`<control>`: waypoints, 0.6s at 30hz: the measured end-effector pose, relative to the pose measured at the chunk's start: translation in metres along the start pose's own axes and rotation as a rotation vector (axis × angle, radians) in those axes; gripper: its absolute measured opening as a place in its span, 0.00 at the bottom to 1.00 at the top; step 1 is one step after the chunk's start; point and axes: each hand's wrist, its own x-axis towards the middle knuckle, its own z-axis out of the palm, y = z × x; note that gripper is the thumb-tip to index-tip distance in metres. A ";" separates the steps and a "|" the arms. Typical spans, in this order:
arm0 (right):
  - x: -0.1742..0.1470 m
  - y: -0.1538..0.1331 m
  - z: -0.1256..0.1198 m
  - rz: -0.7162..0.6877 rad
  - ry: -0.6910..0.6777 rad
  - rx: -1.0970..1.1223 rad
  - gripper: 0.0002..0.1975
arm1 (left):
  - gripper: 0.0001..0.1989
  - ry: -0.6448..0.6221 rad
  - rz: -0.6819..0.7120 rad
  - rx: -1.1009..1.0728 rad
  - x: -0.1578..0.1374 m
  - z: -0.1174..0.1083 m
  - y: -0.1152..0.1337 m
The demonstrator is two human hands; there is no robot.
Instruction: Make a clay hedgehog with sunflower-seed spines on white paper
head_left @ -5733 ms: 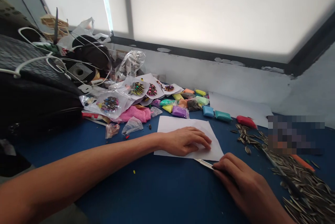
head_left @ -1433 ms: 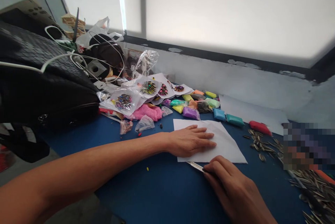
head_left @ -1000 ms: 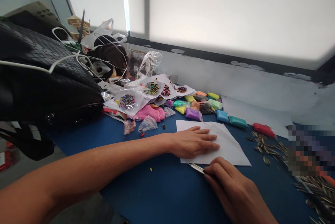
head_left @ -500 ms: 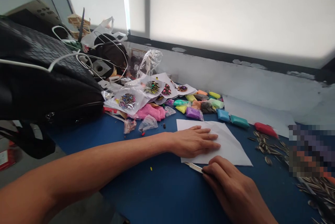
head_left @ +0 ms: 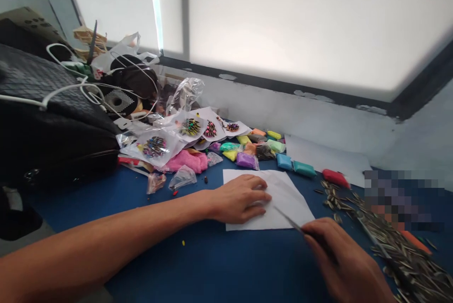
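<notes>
My left hand point(head_left: 240, 200) lies on a white sheet of paper point(head_left: 292, 194), fingers apart and pressing on its left part. In my right hand point(head_left: 348, 258), closed round its handle, is a utility knife point(head_left: 290, 222) with a thin blade. The blade slants over the right part of the sheet, its tip pointing toward my left fingers. Whether the tip touches the paper I cannot tell. Most of the handle is hidden by my fingers.
Behind the sheet lie packets of coloured clay point(head_left: 247, 160) and papers bearing small decorated pieces point(head_left: 155, 147). Sunflower seeds point(head_left: 403, 256) spread along the right. A black bag point(head_left: 53, 138) stands at left, with white cables over it. A pink cloth point(head_left: 186, 161) lies nearby.
My right hand has moved right, and the knife has gone from the sheet's near edge to over its right part. My left fingers are bent more. The view has shifted to the right.
</notes>
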 end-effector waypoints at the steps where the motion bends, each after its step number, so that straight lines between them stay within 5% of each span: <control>1: 0.001 0.006 -0.004 0.065 0.037 -0.039 0.07 | 0.17 -0.004 0.002 0.010 -0.001 -0.001 0.002; 6: 0.005 0.025 -0.022 0.300 0.090 -0.146 0.15 | 0.16 -0.119 -0.058 -0.018 0.005 -0.017 0.012; 11: -0.004 0.036 -0.026 0.493 -0.089 -0.173 0.15 | 0.17 -0.140 -0.204 0.000 0.026 -0.024 0.011; 18: -0.009 0.036 -0.016 0.483 -0.275 -0.326 0.09 | 0.17 -0.253 -0.423 0.187 0.064 -0.025 -0.007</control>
